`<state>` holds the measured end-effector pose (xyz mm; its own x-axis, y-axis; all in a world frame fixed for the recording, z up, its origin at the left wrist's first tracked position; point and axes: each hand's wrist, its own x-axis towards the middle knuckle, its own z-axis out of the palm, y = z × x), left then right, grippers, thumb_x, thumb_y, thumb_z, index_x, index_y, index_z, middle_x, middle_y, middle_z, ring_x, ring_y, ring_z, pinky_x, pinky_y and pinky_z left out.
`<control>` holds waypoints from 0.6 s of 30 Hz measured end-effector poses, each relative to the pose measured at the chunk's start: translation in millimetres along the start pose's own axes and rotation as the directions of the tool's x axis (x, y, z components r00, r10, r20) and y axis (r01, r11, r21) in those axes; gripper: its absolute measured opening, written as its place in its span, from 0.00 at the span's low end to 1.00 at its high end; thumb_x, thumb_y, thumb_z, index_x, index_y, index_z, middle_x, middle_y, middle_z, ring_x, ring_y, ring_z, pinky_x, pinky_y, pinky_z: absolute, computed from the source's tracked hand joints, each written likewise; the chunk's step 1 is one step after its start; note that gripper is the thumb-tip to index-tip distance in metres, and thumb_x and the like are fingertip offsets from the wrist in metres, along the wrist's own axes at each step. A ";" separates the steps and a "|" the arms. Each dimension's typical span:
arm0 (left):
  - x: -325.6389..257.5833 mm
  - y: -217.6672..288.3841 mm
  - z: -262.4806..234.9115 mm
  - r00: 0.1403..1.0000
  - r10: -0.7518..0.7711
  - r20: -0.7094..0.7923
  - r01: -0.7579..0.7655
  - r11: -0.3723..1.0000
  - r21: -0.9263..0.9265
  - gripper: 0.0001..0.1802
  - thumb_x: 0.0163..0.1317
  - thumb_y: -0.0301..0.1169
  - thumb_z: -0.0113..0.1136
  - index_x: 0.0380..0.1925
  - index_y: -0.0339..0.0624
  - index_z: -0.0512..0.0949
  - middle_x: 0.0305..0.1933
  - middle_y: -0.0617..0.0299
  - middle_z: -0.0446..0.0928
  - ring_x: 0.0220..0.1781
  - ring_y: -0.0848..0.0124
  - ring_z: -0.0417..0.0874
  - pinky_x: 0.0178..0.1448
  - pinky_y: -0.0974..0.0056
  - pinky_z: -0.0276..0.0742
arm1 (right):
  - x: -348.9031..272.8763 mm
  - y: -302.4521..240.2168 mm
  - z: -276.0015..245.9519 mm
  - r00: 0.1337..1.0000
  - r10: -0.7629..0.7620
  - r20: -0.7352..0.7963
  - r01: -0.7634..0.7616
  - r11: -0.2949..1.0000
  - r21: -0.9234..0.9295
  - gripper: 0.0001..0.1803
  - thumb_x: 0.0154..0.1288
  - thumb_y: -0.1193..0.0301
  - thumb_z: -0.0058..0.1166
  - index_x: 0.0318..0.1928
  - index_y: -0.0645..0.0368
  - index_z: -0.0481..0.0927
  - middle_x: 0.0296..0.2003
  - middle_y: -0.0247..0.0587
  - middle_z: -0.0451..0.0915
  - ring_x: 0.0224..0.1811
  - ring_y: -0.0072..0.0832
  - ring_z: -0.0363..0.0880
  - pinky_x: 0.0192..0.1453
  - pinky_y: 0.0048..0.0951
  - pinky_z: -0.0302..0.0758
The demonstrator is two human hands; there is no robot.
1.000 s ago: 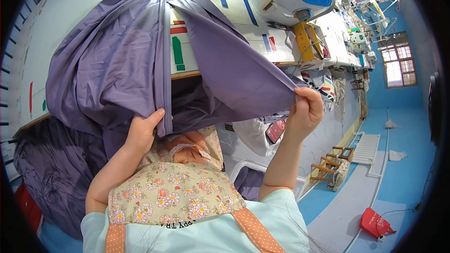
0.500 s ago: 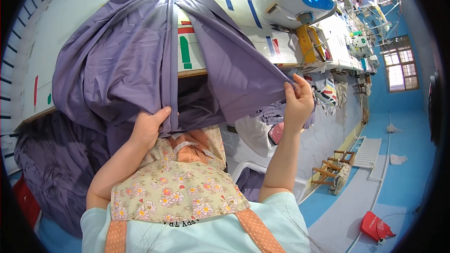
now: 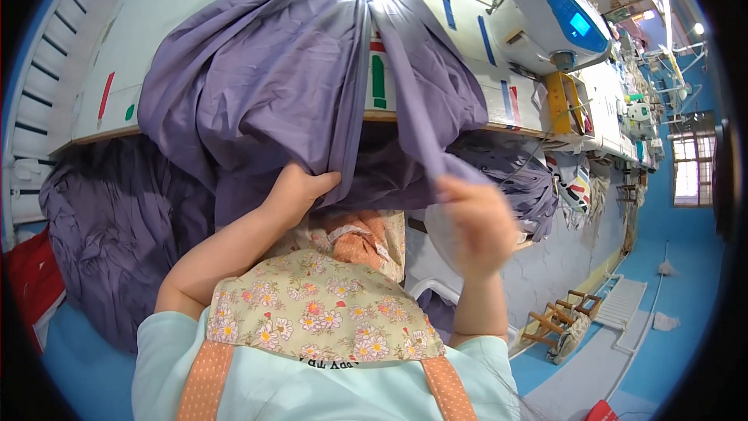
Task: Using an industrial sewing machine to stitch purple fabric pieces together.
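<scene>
A large sheet of purple fabric [image 3: 257,78] drapes over the edge of the white sewing table, its gathered far end under the lit head of the sewing machine [image 3: 545,12]. My left hand [image 3: 300,195] pinches a folded, seam-like strip of this fabric below the table edge, thumb on top. My right hand [image 3: 479,226], smeared by motion, grips the end of another narrow fold of the same cloth, drawn taut toward the machine. The fabric under the needle area is washed out by the lamp.
More purple cloth [image 3: 125,242] hangs in a heap at the left, and another bundle [image 3: 522,179] lies right of the table. A yellow box [image 3: 567,101] stands on the table's right. On the floor are a wooden stool [image 3: 557,323] and a white rack [image 3: 621,302].
My right hand has moved down and inward, turning the spread panel into a narrow fold. My left hand keeps its pinch on the strip. The whole view has shifted.
</scene>
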<state>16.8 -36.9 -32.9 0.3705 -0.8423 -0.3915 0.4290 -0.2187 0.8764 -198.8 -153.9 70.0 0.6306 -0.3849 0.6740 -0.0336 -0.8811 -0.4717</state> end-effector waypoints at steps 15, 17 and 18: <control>-18.6 -13.0 -3.9 0.989 -0.007 0.150 0.025 0.993 -0.118 0.26 0.61 0.20 0.58 0.61 0.29 0.71 0.58 0.56 0.78 0.58 0.67 0.79 0.64 0.62 0.74 | -48.7 -5.9 75.8 0.945 -0.056 0.324 0.101 0.987 -0.124 0.11 0.48 0.73 0.61 0.35 0.59 0.81 0.49 0.39 0.85 0.35 0.29 0.79 0.33 0.31 0.74; -20.4 -15.1 -2.4 0.990 0.001 0.143 0.016 0.993 -0.115 0.26 0.60 0.20 0.59 0.61 0.30 0.71 0.58 0.57 0.77 0.59 0.67 0.79 0.65 0.62 0.74 | -48.6 -6.6 76.4 0.944 -0.067 0.323 0.110 0.987 -0.118 0.10 0.48 0.73 0.61 0.35 0.58 0.80 0.48 0.39 0.85 0.35 0.29 0.79 0.33 0.31 0.74; -21.4 -16.1 -1.4 0.990 -0.003 0.143 0.019 0.993 -0.115 0.26 0.60 0.20 0.59 0.61 0.30 0.71 0.58 0.57 0.77 0.59 0.67 0.79 0.65 0.62 0.74 | -48.6 -6.9 76.7 0.948 -0.059 0.314 0.099 0.989 -0.111 0.10 0.48 0.72 0.61 0.35 0.58 0.80 0.48 0.39 0.85 0.35 0.28 0.79 0.33 0.31 0.75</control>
<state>3.1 -14.6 -39.0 0.2479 -0.9034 -0.3499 0.5278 -0.1769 0.8307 -169.8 -108.0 -3.2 0.8427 -0.2263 0.4885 -0.0574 -0.9399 -0.3365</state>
